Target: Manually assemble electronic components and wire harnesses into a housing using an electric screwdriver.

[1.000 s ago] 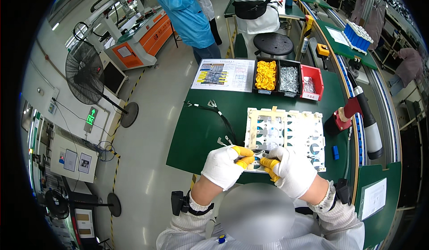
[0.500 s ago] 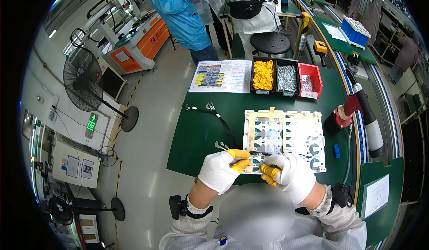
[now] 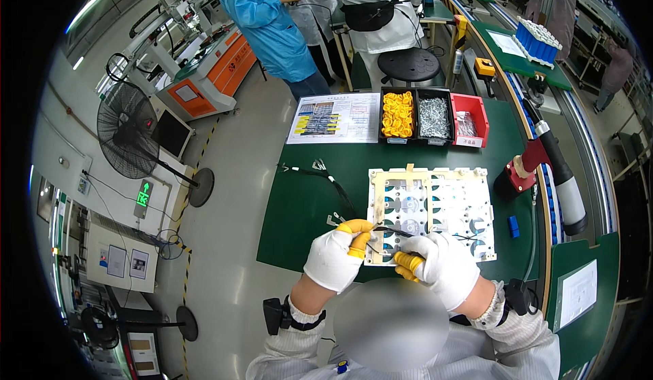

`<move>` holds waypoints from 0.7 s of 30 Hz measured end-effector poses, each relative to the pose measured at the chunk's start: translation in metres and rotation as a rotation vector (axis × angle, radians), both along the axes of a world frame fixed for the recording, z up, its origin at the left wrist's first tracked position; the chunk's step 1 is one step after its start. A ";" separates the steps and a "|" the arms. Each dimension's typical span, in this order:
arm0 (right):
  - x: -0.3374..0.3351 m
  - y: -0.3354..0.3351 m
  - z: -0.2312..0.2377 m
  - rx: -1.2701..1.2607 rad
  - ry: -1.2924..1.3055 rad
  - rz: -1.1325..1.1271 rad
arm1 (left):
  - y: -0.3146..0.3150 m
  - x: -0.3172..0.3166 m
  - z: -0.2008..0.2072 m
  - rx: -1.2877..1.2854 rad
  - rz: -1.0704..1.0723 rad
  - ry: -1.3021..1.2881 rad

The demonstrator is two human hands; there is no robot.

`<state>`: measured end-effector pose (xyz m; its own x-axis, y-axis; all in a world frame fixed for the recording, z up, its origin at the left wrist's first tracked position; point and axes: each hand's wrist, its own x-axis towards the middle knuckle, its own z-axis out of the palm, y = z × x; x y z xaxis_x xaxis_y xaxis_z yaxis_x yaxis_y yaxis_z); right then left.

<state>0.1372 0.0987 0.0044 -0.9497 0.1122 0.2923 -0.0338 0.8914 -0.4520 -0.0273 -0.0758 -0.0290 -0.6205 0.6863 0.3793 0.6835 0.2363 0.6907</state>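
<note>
My left hand (image 3: 335, 256), in a white glove with yellow fingertips, pinches a black wire harness (image 3: 393, 231) above the near left corner of a white plastic battery tray (image 3: 461, 206). Loose wire ends with metal terminals (image 3: 335, 219) stick out beside that hand, and the harness runs back across the green table. My right hand (image 3: 445, 270), gloved the same way, is closed over the tray's near edge. Its yellow fingers are curled together, and what they hold, if anything, is hidden. Metal strips and round openings show in the tray.
Behind the tray stand bins of yellow clips (image 3: 398, 115), small metal screws (image 3: 434, 118) and bagged parts (image 3: 466, 124). A printed sheet (image 3: 333, 118) lies left of them. A red and black power tool (image 3: 522, 173) and a blue block (image 3: 513, 227) are at the right, beside a conveyor (image 3: 592, 162).
My left hand has drawn slightly left, away from my right hand, lifting the harness a little so more of it shows. My right hand stays almost in place.
</note>
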 end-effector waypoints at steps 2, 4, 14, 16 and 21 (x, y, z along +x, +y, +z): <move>0.000 0.000 -0.003 0.015 0.019 0.021 | -0.002 -0.002 -0.011 0.001 0.015 -0.220; 0.001 0.002 -0.005 0.036 0.033 0.029 | 0.001 -0.003 -0.016 0.267 -0.021 -0.745; 0.001 0.004 -0.006 0.023 0.031 0.013 | -0.003 -0.011 -0.021 0.295 -0.026 -0.850; 0.001 0.004 -0.005 0.051 0.032 0.020 | -0.002 -0.010 -0.020 0.277 -0.029 -0.842; 0.000 0.005 -0.009 0.061 0.078 0.036 | -0.004 -0.004 -0.021 0.312 -0.038 -0.787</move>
